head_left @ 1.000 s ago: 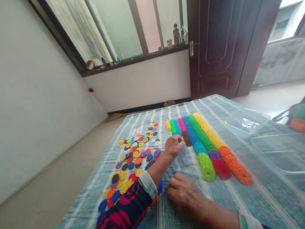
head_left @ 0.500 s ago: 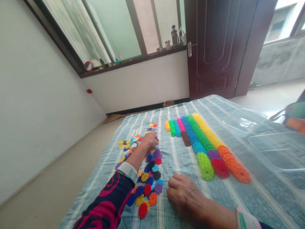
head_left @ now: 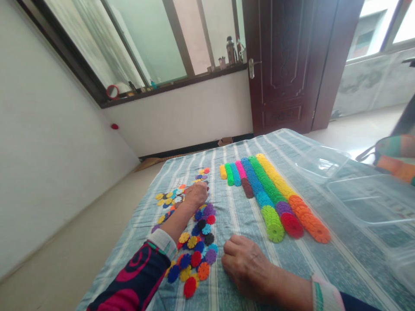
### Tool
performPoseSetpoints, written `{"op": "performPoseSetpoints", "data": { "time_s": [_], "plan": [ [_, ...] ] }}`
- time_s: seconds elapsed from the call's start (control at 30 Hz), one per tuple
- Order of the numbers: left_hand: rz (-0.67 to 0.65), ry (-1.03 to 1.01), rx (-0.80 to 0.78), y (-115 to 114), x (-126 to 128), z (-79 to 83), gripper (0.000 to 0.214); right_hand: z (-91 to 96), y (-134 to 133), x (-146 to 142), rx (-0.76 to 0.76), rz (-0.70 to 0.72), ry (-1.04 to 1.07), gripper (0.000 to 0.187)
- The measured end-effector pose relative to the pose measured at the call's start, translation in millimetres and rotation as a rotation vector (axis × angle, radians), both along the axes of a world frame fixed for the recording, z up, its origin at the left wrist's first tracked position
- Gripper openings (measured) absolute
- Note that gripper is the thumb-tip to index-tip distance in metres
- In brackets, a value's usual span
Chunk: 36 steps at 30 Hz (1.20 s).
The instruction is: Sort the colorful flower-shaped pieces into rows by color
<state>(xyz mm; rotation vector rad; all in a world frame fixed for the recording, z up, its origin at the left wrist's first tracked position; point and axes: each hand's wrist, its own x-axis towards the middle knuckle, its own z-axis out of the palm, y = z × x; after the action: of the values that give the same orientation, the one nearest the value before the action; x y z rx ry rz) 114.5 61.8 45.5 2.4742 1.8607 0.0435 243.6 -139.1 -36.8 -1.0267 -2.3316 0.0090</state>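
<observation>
My left hand (head_left: 196, 194) reaches over the far part of a loose spread of colourful notched plastic discs (head_left: 192, 242). Its fingers are pinched together, with a dark reddish bit showing at the tips, too small to make out. My right hand (head_left: 244, 263) rests on the striped cloth, right of the spread, with fingers curled in; whatever they may hold is hidden. To the right, overlapping discs lie in rows by colour: a yellow row (head_left: 275, 175) ending in orange discs (head_left: 309, 218), a green row (head_left: 266, 179), a blue row (head_left: 253, 175), and several shorter ones.
Clear plastic boxes (head_left: 369, 222) stand on the right of the cloth-covered surface (head_left: 227, 220). A multicoloured bag-like item (head_left: 397, 157) is at the right edge. Beyond are a dark red door (head_left: 285, 65) and a window ledge with a flask (head_left: 231, 51).
The view has turned slightly, so everything sits a bit further left. My left hand has shifted slightly left over the discs. My right hand stays curled on the cloth.
</observation>
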Motion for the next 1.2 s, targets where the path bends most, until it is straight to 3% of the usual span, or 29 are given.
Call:
{"op": "performPoseSetpoints", "data": {
  "time_s": [0.13, 0.3, 0.5, 0.87, 1.2],
  "plan": [
    [-0.106, -0.076, -0.008, -13.6, 18.5, 0.7, 0.028, -1.7, 1.5, -0.3, -0.004, 0.003, -0.007, 0.013],
    [-0.315, -0.388, -0.113, -34.1, 60.9, -23.2, 0.027, -4.9, 3.7, -1.1, 0.031, 0.006, 0.004, 0.013],
    [-0.318, -0.486, -0.096, -42.3, 94.1, -40.6, 0.023, -4.2, 4.7, -1.5, 0.042, -0.007, 0.009, 0.013],
    [-0.224, -0.453, -0.023, -42.8, 96.6, -47.2, 0.009, -6.3, 5.0, -1.4, 0.082, -0.015, 0.041, 0.014],
    [-0.209, -0.397, -0.001, -54.7, 101.0, -51.2, 0.011, -16.7, 2.8, -4.1, 0.128, -0.017, 0.098, 0.016]
  ]
}}
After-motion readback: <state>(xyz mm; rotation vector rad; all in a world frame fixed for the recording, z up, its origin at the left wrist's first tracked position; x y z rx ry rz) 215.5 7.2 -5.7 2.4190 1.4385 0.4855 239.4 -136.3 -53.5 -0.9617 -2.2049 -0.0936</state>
